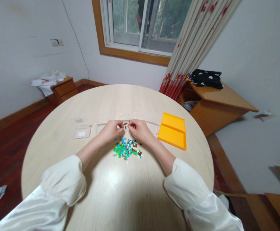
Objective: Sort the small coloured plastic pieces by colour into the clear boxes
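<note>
Near the centre of the frame, the left hand (pixel 111 131) and the right hand (pixel 140 130) are meeting fingertip to fingertip just above the round tabletop (pixel 116 195). Both are pinching a small brown piece (pixel 126 124) that is sitting between them, with their fingers curled in tight around it. Just below the 2 hands, a loose pile of tiny bricks (pixel 126 150) in green, blue, brown and white is lying on the wood, near the wrists. Directly behind the hands, a clear tray (pixel 153 125) is lying flat, partly hidden by the fingers. To the right of it, a yellow tray (pixel 173 131) is resting near the tabletop's edge. At centre left, a small clear lid (pixel 81 132) is lying apart from the rest. White sleeves are covering both forearms in the lower frame.
</note>
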`<state>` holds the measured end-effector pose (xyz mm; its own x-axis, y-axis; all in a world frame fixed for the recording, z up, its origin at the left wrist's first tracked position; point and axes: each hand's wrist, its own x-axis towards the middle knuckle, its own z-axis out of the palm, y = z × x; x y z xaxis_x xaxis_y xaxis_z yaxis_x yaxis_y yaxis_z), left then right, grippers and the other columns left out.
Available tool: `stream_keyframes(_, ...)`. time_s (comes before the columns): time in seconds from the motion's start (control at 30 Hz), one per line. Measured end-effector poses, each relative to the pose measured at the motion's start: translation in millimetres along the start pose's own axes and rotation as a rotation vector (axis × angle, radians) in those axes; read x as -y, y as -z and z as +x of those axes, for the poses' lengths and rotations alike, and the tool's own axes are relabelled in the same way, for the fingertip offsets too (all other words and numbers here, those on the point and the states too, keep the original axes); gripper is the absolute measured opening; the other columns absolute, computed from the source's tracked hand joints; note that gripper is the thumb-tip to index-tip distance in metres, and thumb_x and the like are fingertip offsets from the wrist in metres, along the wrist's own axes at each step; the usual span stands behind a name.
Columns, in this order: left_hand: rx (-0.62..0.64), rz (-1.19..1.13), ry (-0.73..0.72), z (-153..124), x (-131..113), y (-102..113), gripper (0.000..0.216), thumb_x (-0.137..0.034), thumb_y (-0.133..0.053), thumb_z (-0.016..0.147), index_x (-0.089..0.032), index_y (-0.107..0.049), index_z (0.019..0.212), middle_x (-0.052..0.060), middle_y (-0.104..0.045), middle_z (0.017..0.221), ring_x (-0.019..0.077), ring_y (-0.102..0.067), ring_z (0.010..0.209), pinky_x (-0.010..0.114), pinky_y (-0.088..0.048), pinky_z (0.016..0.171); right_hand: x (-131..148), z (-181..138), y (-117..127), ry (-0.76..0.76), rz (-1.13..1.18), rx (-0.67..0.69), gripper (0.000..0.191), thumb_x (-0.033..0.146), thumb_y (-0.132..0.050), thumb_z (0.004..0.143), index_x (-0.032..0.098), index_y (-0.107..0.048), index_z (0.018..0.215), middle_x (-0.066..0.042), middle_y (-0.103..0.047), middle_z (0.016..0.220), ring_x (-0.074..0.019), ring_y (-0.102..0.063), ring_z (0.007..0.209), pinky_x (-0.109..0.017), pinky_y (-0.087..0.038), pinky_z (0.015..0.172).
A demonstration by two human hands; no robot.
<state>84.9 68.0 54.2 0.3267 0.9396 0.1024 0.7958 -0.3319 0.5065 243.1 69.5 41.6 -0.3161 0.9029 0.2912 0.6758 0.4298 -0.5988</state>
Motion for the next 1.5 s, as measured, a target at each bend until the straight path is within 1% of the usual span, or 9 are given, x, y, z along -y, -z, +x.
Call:
stream_keyframes(0.1,-0.100,-0.063,0.028,13.4,-3.0,0.5,0.022,-0.017,-0.052,0.074,-0.014,-0.068,0.088,0.006,-0.070,0.084,0.0136,-0.056,0.067,0.025,-0.042,0.069,-4.1,10.0,5.4,-0.031,-0.036,-0.117,0.016,0.010,-0.051,0.079,0.012,-0.067,0.080,-0.007,-0.067,0.079,-0.0127,-0.057,0.072,-0.023,-0.041,0.069)
stream_keyframes(0.17,-0.121,-0.084,0.049,15.9,-2.6,-0.6,0.026,-0.019,-0.052,0.076,-0.013,-0.067,0.096,0.007,-0.070,0.089,0.0131,-0.056,0.065,0.025,-0.042,0.068,-6.7,10.1,8.7,-0.026,-0.060,-0.104,0.019,0.009,-0.049,0.080,0.012,-0.067,0.084,-0.009,-0.068,0.084,-0.0139,-0.059,0.076,-0.024,-0.042,0.072)
stream_keyframes(0.37,0.058,-0.030,-0.014,-25.0,13.9,-1.4,0.020,-0.018,-0.049,0.076,-0.013,-0.068,0.078,0.005,-0.069,0.073,0.0141,-0.057,0.064,0.024,-0.042,0.063,-18.0,-24.4,16.9,0.064,-0.079,0.158,0.018,0.006,-0.053,0.078,0.013,-0.069,0.085,-0.009,-0.068,0.086,-0.0149,-0.060,0.081,-0.026,-0.043,0.075)
stream_keyframes(0.47,0.106,-0.035,-0.010,-46.4,20.6,-1.2,0.022,-0.019,-0.048,0.078,-0.013,-0.069,0.079,0.006,-0.069,0.076,0.0151,-0.059,0.068,0.025,-0.043,0.066,-22.8,-38.5,18.9,0.071,-0.066,0.253,0.018,0.006,-0.053,0.079,0.013,-0.069,0.084,-0.008,-0.067,0.083,-0.0141,-0.059,0.079,-0.025,-0.043,0.075)
stream_keyframes(0.67,0.095,-0.021,-0.084,-41.8,4.8,-7.7,0.021,-0.019,-0.051,0.079,-0.014,-0.070,0.085,0.009,-0.068,0.085,0.0173,-0.060,0.079,0.027,-0.045,0.075,-20.6,-43.0,16.7,0.055,-0.064,0.331,0.015,0.006,-0.057,0.075,0.013,-0.069,0.081,-0.006,-0.065,0.080,-0.0129,-0.057,0.075,-0.023,-0.042,0.071)
stream_keyframes(0.97,0.247,0.118,-0.219,-9.7,-13.0,-30.6,0.023,-0.011,-0.051,0.073,-0.015,-0.072,0.083,0.010,-0.068,0.084,0.0197,-0.061,0.082,0.027,-0.045,0.074,-17.9,-48.2,19.0,-0.016,-0.064,0.172,0.012,0.009,-0.054,0.077,0.012,-0.065,0.077,-0.004,-0.063,0.071,-0.0114,-0.054,0.066,-0.022,-0.039,0.066)
stream_keyframes(1.17,0.268,0.162,-0.193,-10.6,-14.5,-29.7,0.024,-0.007,-0.051,0.068,-0.016,-0.071,0.077,0.009,-0.067,0.081,0.0189,-0.060,0.076,0.026,-0.044,0.070,-6.5,-15.7,23.9,0.021,-0.071,0.002,0.019,0.007,-0.049,0.078,0.013,-0.066,0.084,-0.007,-0.066,0.081,-0.0135,-0.057,0.075,-0.024,-0.041,0.072)
stream_keyframes(1.33,0.255,0.202,-0.192,-12.4,-15.3,-32.7,0.026,-0.004,-0.049,0.065,-0.015,-0.069,0.075,0.008,-0.066,0.079,0.0188,-0.059,0.074,0.026,-0.044,0.069,-7.9,5.5,15.4,0.021,-0.114,0.008,0.024,0.007,-0.046,0.081,0.012,-0.067,0.090,-0.011,-0.067,0.091,-0.0166,-0.059,0.085,-0.028,-0.041,0.079)
stream_keyframes(1.5,0.269,0.221,-0.238,-15.9,-15.3,-32.9,0.029,-0.001,-0.044,0.066,-0.013,-0.068,0.076,0.010,-0.065,0.081,0.0187,-0.059,0.078,0.026,-0.044,0.072,-16.0,-24.6,24.2,0.003,-0.094,0.100,0.021,0.008,-0.048,0.080,0.012,-0.068,0.085,-0.008,-0.068,0.081,-0.0144,-0.059,0.076,-0.025,-0.041,0.072)
